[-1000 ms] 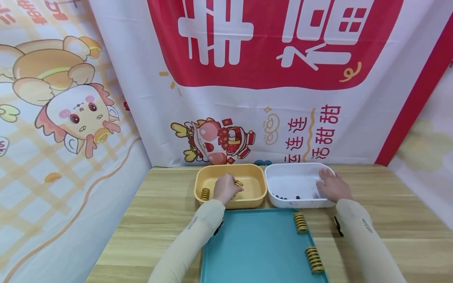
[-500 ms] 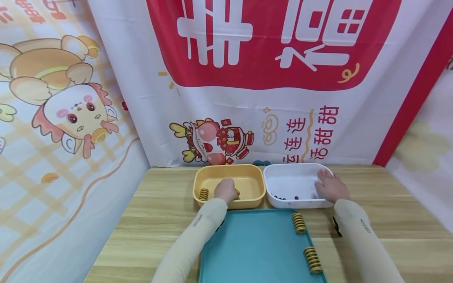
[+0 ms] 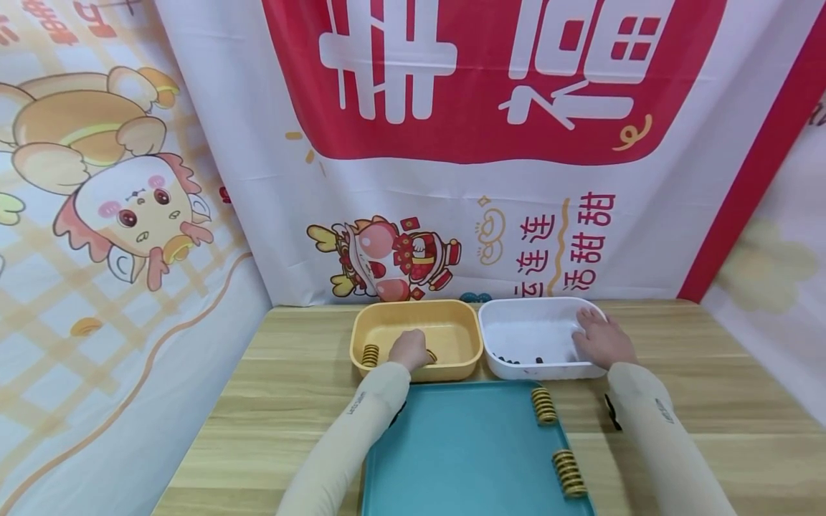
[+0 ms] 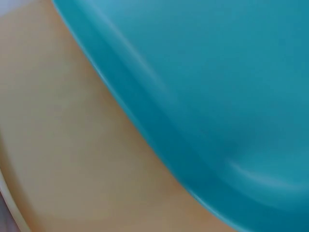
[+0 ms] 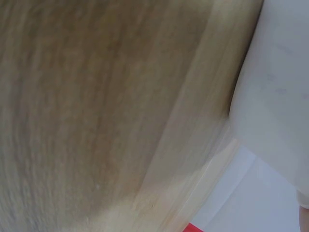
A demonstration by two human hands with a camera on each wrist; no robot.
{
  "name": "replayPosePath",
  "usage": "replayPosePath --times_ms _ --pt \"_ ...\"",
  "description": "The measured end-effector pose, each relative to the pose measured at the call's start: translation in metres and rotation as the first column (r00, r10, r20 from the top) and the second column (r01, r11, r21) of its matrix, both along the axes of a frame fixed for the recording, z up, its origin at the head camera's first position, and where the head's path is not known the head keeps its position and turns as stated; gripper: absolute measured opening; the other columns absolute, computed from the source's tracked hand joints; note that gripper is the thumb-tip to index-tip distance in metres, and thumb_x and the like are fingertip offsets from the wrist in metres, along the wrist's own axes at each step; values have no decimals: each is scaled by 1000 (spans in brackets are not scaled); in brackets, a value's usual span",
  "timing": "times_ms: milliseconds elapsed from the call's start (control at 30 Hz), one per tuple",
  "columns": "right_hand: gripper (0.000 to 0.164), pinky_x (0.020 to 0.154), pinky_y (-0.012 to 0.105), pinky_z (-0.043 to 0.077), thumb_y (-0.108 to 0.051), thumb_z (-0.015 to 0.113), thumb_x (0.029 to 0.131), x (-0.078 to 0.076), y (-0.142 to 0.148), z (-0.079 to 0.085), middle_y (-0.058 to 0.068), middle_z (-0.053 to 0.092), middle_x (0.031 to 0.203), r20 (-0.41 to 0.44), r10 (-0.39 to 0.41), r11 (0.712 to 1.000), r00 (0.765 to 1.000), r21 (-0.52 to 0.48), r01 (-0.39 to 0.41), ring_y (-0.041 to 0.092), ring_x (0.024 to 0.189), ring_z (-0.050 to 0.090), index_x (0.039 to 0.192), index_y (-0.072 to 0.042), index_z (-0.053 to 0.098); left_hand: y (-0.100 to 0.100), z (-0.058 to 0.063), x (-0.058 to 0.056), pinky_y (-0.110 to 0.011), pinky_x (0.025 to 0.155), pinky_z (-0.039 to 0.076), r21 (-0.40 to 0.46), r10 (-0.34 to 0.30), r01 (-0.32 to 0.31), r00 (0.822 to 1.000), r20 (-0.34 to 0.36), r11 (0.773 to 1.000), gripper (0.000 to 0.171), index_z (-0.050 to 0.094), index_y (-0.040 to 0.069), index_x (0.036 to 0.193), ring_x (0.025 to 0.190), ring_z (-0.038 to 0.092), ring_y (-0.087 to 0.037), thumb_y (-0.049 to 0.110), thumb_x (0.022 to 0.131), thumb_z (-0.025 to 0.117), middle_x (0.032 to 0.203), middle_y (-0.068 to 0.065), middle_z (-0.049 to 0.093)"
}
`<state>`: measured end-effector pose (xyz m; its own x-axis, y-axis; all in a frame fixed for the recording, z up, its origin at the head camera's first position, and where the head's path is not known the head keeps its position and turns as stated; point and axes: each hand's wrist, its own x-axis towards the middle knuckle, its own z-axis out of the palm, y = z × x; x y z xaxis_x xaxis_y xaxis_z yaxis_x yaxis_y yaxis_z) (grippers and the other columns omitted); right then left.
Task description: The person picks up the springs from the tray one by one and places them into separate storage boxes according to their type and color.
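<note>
In the head view my left hand (image 3: 409, 350) reaches down into the yellow bin (image 3: 463, 370) with its fingers curled. It holds a gold coil spring with dark gaps (image 3: 432, 356), partly hidden by the hand; the fingertips are out of sight. Another coil spring (image 3: 370, 355) stands in the bin's left corner. My right hand (image 3: 604, 340) rests over the right rim of the white bin (image 3: 545, 371), fingers reaching inside. Small dark pieces (image 3: 539, 360) lie on that bin's floor. Neither wrist view shows what its hand is doing clearly.
A teal tray (image 3: 477, 451) lies in front of the bins, with two coil springs (image 3: 544, 405) along its right edge. The wooden table (image 3: 258, 401) runs out on both sides. Printed cloth (image 3: 490, 172) hangs right behind the bins.
My left hand has lowered, taking the spring from above the yellow bin down into it. The right hand stays on the white bin's rim.
</note>
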<state>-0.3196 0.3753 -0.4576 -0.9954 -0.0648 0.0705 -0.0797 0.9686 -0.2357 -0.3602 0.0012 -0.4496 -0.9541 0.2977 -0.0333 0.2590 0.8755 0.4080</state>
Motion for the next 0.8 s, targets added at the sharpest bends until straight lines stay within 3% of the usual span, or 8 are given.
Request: replayPosePath --times_ms 233,367,467,567,633,667,733,800 --pt "57 111 57 12 -24 37 97 2 -2 1 32 28 144 -17 11 1000 1000 7 -10 45 135 21 136 17 34 -1 6 5 -25 45 31 63 -1 -2 999 42 998 43 43 12 54 48 37 -14 19 77 78 50 2 33" --pt "56 111 57 11 -24 37 97 2 -2 1 32 28 144 -19 7 1000 1000 9 -7 45 135 21 136 16 34 2 9 7 -25 45 32 68 -8 8 1000 -10 998 38 47 10 58 48 40 -15 23 84 72 52 0 36" --pt "57 111 57 11 -24 37 97 1 -1 0 32 28 144 -16 2 1000 1000 5 -2 45 135 21 136 16 34 9 14 12 -28 51 44 74 -42 48 996 -81 996 26 59 5 72 56 51 -18 24 88 67 62 -4 51" --pt "57 111 57 10 -25 38 97 1 0 -2 32 28 144 -11 -4 1000 1000 -5 4 45 136 20 137 16 34 20 19 19 -31 74 53 49 -140 151 974 -181 987 26 64 0 101 83 61 -21 23 90 64 91 -11 64" --pt "57 111 57 10 -25 38 97 1 0 -2 31 28 145 -10 -6 1000 1000 -8 6 45 136 20 137 15 34 28 21 26 -31 88 51 -14 -256 263 927 -274 965 33 60 -1 115 98 60 -21 21 91 63 108 -12 63" --pt "57 111 57 10 -25 38 97 1 0 -2 31 28 145 -10 -8 1000 1000 -8 8 45 136 20 137 15 34 33 22 30 -31 94 48 -69 -331 327 884 -330 942 37 58 -1 120 105 58 -22 21 91 63 116 -12 61" --pt "57 111 57 9 -25 37 97 0 0 -2 31 27 145 -7 -10 1000 1000 -10 10 45 136 19 137 15 33 41 22 37 -28 99 44 -180 -484 452 765 -425 873 38 55 -1 123 112 56 -21 18 91 62 122 -12 59" --pt "57 111 57 9 -25 37 97 0 -1 -1 31 27 145 -6 -7 1000 1000 -9 7 45 136 19 137 15 33 50 19 45 -25 99 43 -305 -618 543 612 -494 782 33 57 2 121 112 56 -18 14 91 60 121 -9 60"
